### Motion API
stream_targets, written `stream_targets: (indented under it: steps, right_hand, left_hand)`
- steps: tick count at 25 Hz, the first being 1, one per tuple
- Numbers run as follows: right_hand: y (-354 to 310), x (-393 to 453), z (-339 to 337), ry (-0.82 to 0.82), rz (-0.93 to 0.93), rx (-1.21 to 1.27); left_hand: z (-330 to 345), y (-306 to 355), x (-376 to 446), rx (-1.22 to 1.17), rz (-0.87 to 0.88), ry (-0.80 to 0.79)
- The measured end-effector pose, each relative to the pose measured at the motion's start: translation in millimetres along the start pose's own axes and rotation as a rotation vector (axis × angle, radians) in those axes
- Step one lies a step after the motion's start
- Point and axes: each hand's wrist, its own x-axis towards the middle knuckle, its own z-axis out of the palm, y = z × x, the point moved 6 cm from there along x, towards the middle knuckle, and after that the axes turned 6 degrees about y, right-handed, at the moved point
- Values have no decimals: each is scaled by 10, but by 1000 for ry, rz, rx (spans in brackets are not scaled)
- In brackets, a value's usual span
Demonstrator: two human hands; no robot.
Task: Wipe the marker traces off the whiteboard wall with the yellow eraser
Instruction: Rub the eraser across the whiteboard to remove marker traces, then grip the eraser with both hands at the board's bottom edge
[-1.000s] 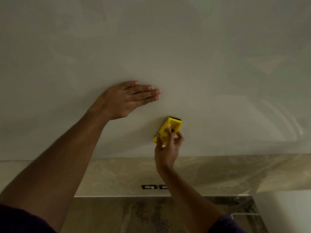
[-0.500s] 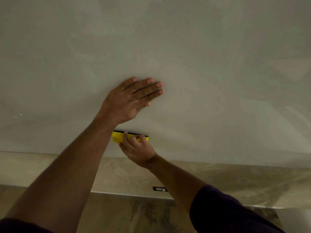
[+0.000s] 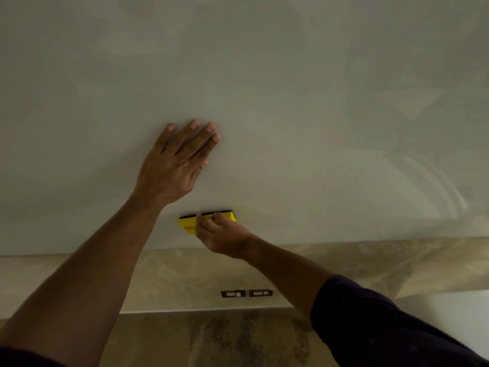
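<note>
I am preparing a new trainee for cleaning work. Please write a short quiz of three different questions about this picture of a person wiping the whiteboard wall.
1. True or false: the left hand rests flat on the whiteboard wall with straight fingers.
2. Which hand grips the yellow eraser? A) left B) right C) both
3. Fill in: the eraser's long side lies ____ (horizontal or vertical), near the lower edge of the wall.

Key:
1. True.
2. B: the right hand holds it, below the left hand.
3. Horizontal, with its dark pad against the wall.
</note>
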Motion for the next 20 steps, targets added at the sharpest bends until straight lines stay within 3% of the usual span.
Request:
stream_targets:
  steps: [7, 13, 20]
  right_hand:
    - [460, -1055, -181, -20, 103, -55]
    - [775, -2046, -372, -240, 277, 16]
    - [814, -3150, -1181, -240, 632, 68]
  left_hand:
    - [38, 533, 3, -45, -175, -47]
    - [32, 1701, -21, -385, 102, -199]
    - [-9, 3215, 207, -666, 222, -505]
